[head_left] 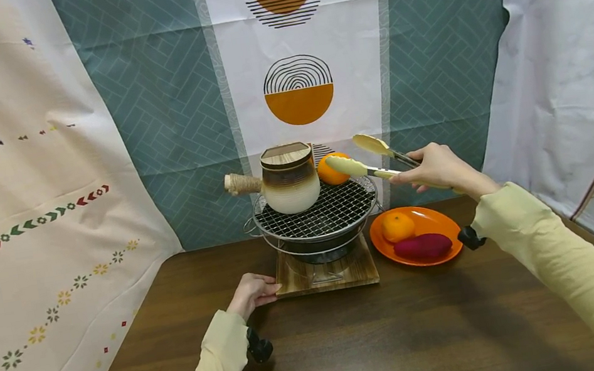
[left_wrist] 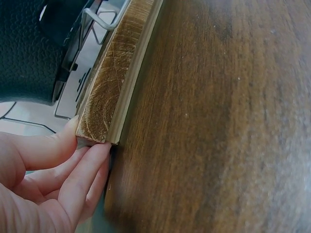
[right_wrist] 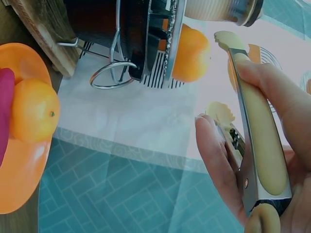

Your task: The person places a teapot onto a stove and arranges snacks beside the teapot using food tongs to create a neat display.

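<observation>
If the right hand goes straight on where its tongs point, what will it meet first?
Probably the orange on the grill: in the head view, one tip of the tongs overlaps it. Depth is unclear, so the tongs may pass it and meet the pot instead.

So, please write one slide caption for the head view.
Right hand holds yellow-tipped tongs near an orange on the round grill; left hand grips the wooden board.

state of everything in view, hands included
Left hand: pinching board corner
Wooden board: flat on table
Grill: upright, mesh rack on
Side-handled pot: upright, lid on
Orange on grill: unpeeled
Right hand: holding tongs
Tongs: open, gripping nothing
Orange plate: upright, loaded
Orange on plate: unpeeled
Purple sweet potato: unpeeled, lying on plate
</observation>
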Tool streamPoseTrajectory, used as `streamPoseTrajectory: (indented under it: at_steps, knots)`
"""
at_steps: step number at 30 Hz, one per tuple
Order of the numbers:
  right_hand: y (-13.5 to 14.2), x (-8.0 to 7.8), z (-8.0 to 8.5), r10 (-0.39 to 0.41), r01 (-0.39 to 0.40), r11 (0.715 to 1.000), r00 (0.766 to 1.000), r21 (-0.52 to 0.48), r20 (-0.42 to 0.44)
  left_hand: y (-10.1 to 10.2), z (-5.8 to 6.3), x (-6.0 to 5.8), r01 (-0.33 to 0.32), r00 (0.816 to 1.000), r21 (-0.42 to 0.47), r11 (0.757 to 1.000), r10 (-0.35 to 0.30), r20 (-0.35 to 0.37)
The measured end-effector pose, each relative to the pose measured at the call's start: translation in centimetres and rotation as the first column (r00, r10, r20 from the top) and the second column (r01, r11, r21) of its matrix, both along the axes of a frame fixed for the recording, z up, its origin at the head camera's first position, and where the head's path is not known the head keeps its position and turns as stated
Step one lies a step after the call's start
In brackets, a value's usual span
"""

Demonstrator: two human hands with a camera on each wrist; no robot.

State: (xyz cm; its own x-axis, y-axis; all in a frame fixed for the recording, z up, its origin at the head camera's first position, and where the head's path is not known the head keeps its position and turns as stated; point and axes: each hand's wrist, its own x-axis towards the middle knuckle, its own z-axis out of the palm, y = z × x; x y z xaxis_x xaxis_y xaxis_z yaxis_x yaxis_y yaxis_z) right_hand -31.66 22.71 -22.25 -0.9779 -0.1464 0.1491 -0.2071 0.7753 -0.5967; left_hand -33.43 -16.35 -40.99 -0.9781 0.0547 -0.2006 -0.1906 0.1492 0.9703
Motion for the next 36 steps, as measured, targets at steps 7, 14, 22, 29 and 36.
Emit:
streamPoseTrajectory:
  at_steps: [7,14,22,29,36]
  knots:
    - [0.5,0.6,0.3,-0.014,0.014,1.0,1.0,0.008,-0.011,-0.1,0.0,0.1,0.005,1.0,0.004,1.0,-0.005,0.003]
    - [1.3,1.3,0.2,-0.028,0.028,1.0,1.0,0.008,-0.014,-0.1,0.1,0.1,-0.005,1.0,0.01,1.0,0.005,0.012]
    - [2.5,2.1,-0.2,-0.053,0.053,0.998,0.998,0.019,-0.038,-0.1,0.2,0.0,0.005,1.0,0.02,1.0,-0.006,0.011]
    - [3.4,2.4,-0.8,-0.054,0.055,0.998,0.998,0.024,-0.029,-0.1,0.3,0.0,0.02,1.0,0.014,1.0,-0.02,0.001]
    - [3.9,2.9,-1.3,-0.064,0.067,0.997,0.996,0.045,-0.061,-0.1,0.3,0.1,0.01,1.0,0.003,1.0,-0.01,0.012]
